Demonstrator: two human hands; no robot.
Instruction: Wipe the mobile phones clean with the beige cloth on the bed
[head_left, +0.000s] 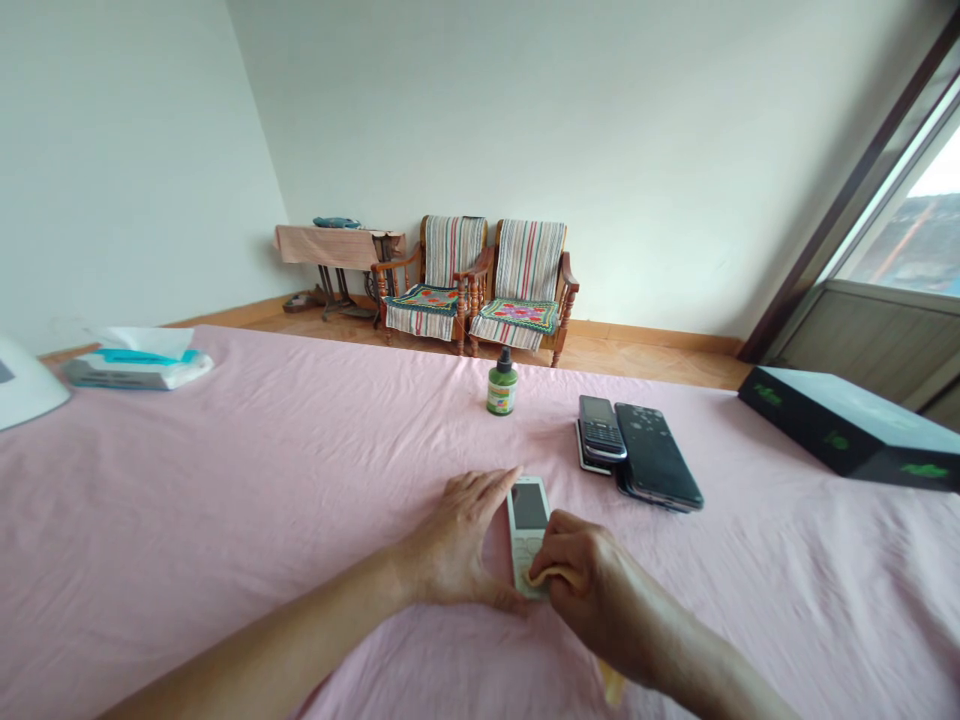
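Nearer than the green bottle, the left hand grips the white phone end to end; the right hand pinches a yellow cloth on its keypad. Wiping seems underway, unfinished.

White keypad phone flat on pink tablecloth. Left hand spans it, fingers at far end, thumb at near end. Right hand pinches yellow cloth against the keypad. Right of that: dark keypad phone, black smartphone beside it, then black box. Green bottle farther out; tissue pack far left.
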